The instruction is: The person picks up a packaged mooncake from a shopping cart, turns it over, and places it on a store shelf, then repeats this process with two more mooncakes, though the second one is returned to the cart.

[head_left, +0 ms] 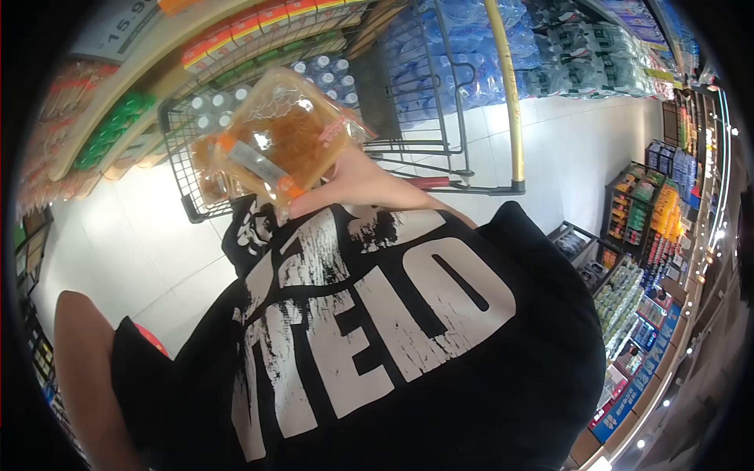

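Note:
My right hand (pixel 345 187) reaches across from the right and grips a clear plastic food package (pixel 287 129) with brown-orange contents. The thumb presses on its near edge; the other fingers are hidden behind it. A white label with orange ends (pixel 255 162) is stuck on the wrap. The package is held up over a black wire shopping cart (pixel 184 177). Another clear-wrapped package (pixel 214 177) shows behind it, low in the basket. My left forearm (pixel 78 369) hangs at the lower left, with the hand out of view.
The cart's yellow handle bar (pixel 506 94) stands to the right. Shelves with green packs (pixel 114 129) and white-capped bottles (pixel 326 74) line the far left. Stacks of blue wrapped water bottles (pixel 471 71) sit beyond the cart. Shelves of drinks (pixel 628 298) run along the right.

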Demonstrator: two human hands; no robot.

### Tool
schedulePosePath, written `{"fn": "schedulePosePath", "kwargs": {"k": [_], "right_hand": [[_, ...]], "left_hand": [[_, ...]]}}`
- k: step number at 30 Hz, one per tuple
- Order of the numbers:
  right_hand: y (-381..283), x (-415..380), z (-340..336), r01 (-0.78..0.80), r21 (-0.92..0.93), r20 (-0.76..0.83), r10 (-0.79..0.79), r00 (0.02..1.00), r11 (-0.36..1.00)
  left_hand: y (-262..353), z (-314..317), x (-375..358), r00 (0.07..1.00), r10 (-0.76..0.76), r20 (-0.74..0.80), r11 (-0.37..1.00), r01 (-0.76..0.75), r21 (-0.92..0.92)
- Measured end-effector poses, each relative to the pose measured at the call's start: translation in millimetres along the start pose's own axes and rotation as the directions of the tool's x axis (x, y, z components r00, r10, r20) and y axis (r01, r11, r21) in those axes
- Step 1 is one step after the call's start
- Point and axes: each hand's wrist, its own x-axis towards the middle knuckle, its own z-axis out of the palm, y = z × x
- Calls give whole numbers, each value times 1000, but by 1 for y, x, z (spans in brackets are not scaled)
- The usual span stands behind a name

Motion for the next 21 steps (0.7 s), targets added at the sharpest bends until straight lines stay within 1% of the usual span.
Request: {"fn": "schedulePosePath", "kwargs": {"k": [3, 4, 6, 8, 9, 11, 12, 13, 15, 16, 17, 19, 21], "right_hand": [[-1, 1, 1, 27, 40, -18, -27, 999, 999], [2, 1, -2, 30, -17, -10, -30, 999, 999], [-1, 0, 0, 31, -22, -20, -32, 999, 999], [1, -1, -3, 1, -74, -28, -3, 1000, 997], [0, -1, -3, 8, -62, -18, -9, 1000, 998], [-4, -2, -5, -33, -137, -29, 29, 999, 990], [-6, -3, -4, -44, -89, -32, 41, 999, 995], [-7, -3, -1, -31, -89, -35, 28, 999, 996], [-10, -3, -2, -34, -110, -63, 27, 998, 993], [-13, -1, -4, -65, -92, -8, 65, 998, 994], [-5, 2, -5, 1, -165, 39, 5, 999, 986], [-17, 0, 1, -169, -35, 69, 171, 983, 985], [-22, 0, 4, -121, -86, 73, 128, 989, 989]], "left_hand": [[6, -1, 7, 999, 37, 20, 999, -38, 10], [7, -2, 9, 998, 53, 29, 998, -54, 13], [13, -5, 12, 996, 75, 48, 997, -76, 27], [22, -10, 14, 994, 93, 65, 994, -97, 51], [26, -13, 15, 992, 102, 76, 992, -107, 65], [34, -16, 18, 988, 124, 90, 988, -132, 86], [36, -17, 19, 986, 137, 96, 986, -145, 87], [38, -17, 22, 983, 153, 104, 983, -162, 82], [33, -11, 32, 970, 208, 123, 977, -213, 28], [28, -5, 34, 964, 239, 117, 971, -238, -18], [23, 2, 35, 960, 258, 106, 965, -253, -63], [17, 13, 31, 959, 273, 78, 956, -261, -132], [18, 16, 24, 959, 279, 50, 952, -269, -146]]}}
